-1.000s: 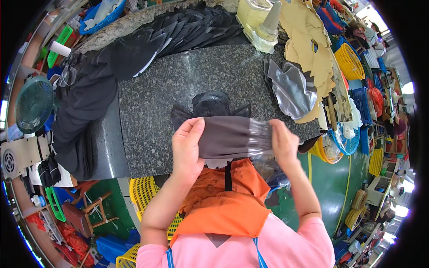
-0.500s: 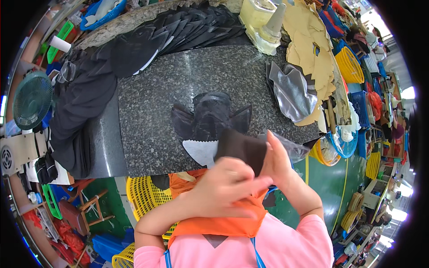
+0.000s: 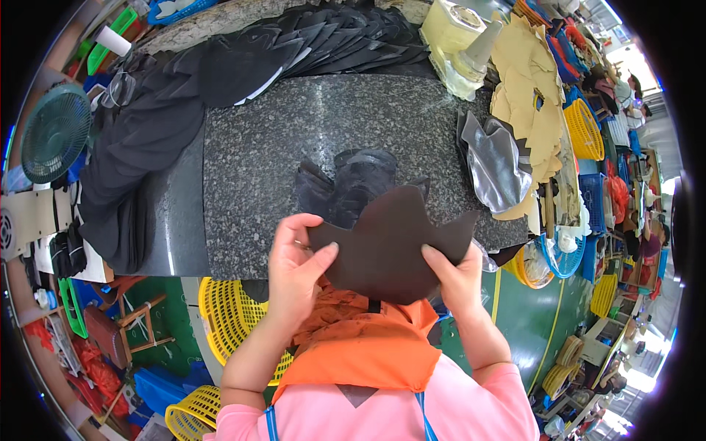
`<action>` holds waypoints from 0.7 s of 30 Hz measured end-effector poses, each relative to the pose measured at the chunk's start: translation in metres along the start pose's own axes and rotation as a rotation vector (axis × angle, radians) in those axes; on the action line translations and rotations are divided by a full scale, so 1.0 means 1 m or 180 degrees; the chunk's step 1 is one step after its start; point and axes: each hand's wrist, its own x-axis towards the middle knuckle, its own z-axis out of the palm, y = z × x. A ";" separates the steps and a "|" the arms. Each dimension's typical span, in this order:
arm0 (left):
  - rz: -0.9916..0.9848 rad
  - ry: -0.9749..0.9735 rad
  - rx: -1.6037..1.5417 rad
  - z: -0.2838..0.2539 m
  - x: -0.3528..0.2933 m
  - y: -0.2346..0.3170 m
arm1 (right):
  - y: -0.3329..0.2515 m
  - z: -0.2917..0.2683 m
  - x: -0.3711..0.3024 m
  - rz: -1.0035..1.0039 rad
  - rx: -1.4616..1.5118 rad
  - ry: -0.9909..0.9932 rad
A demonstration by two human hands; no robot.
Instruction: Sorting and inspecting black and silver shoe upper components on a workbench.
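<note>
Worktop (image 3: pixel 257 165) — overlapped pieces (image 3: pixel 243 66) along left and far edges, fan (image 3: pixel 55 132) left of them. Tub (image 3: pixel 451 37) far right, cardboard (image 3: pixel 523 95) right of it. Held piece (image 3: pixel 386 246) between left hand (image 3: pixel 294 268) and right hand (image 3: pixel 460 278) — pile (image 3: pixel 360 176) behind.

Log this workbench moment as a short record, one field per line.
Left hand: pinching the left side of a dark brown piece
Right hand: pinching the same piece's right side
Piece shape: pointed along the top, rounded below
Behind it: black pieces, partly hidden, on a speckled slab
Slab's left and far sides: overlapping dark pieces
Far right: yellowish tub, grey cone
Right side: shiny silvery piece, tan sheets
Below, left: yellow basket
</note>
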 end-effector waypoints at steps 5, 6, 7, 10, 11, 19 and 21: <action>0.1134 0.0296 0.1974 -0.019 0.027 0.005 | 0.023 0.020 0.021 -0.0345 -0.1059 0.0063; 0.0956 0.0395 0.2424 -0.021 0.032 0.004 | 0.024 0.023 0.026 -0.0417 -0.1345 0.0167; 0.0773 0.0491 0.2874 -0.023 0.037 0.002 | 0.025 0.026 0.030 -0.0492 -0.1627 0.0275; 0.0974 0.0643 0.2845 -0.026 0.046 -0.008 | 0.027 0.029 0.040 -0.0442 -0.1635 0.0310; 0.0893 0.0718 0.2858 -0.026 0.047 -0.008 | 0.027 0.030 0.041 -0.0225 -0.1533 0.0300; 0.1970 0.0804 0.4599 -0.026 0.050 -0.012 | 0.022 0.027 0.052 -0.0282 -0.2151 0.0290; 0.2251 0.0965 0.5160 -0.017 0.048 -0.014 | 0.025 0.021 0.056 -0.0722 -0.2628 0.0398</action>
